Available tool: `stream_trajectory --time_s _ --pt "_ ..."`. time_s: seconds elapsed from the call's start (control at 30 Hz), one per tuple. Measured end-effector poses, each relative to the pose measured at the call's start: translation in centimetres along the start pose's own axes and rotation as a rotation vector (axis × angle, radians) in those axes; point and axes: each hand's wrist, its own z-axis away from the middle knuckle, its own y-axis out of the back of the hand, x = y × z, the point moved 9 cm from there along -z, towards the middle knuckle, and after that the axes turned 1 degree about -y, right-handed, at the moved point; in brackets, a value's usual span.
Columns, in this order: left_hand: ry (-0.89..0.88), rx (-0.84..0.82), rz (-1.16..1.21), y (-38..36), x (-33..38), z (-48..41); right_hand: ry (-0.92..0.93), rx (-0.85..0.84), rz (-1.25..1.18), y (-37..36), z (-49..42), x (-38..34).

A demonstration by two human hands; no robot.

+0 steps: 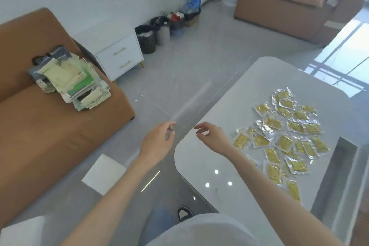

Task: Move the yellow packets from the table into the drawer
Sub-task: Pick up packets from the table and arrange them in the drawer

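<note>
Both empty, fingers loosely spread: right hand (pixel 212 138) over the table (pixel 239 96) corner sits nearer than left hand (pixel 158 143) to yellow packets (pixel 283 140) rightward.

On the glossy white table (pixel 239 90) I count roughly thirty foil-edged yellow packets (pixel 283 142), though they overlap too much for an exact figure. Left of the table stand one white cabinet (pixel 103 36) with two gold-handled drawers (pixel 119 52), about four waste bins (pixel 146 39) and one brown sofa (pixel 60 136).

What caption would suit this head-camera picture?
Left hand and right hand, both empty, hover by the white table strewn with yellow packets.
</note>
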Motion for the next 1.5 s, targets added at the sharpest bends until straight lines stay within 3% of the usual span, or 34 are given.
stream_trajectory --time_s 0.2,0.4,0.6,0.83,1.17,1.5 --pt "-0.137 -0.154 -0.041 1.8 -2.2 -12.3 -0.132 0.139 -0.012 0.4 -8.8 -1.0" --pt "-0.315 -0.414 -0.127 0.6 -1.6 -22.2 -0.307 0.296 -0.042 1.5 -14.1 -0.7" --pt "-0.408 -0.732 -0.222 -2.9 2.3 -28.6 -0.516 0.478 -0.215 3.3 -14.4 1.1" --pt "-0.521 -0.976 -0.231 -8.6 7.3 -33.8 -0.756 0.630 -0.386 6.1 -13.9 6.1" --pt "-0.617 -1.172 -0.363 -20.6 17.2 -43.7 -0.927 0.905 -0.658 13.9 -18.2 14.8" --pt "-0.696 -1.233 -0.469 -31.2 27.9 -51.9 -1.103 1.103 -0.914 19.9 -22.5 20.3"
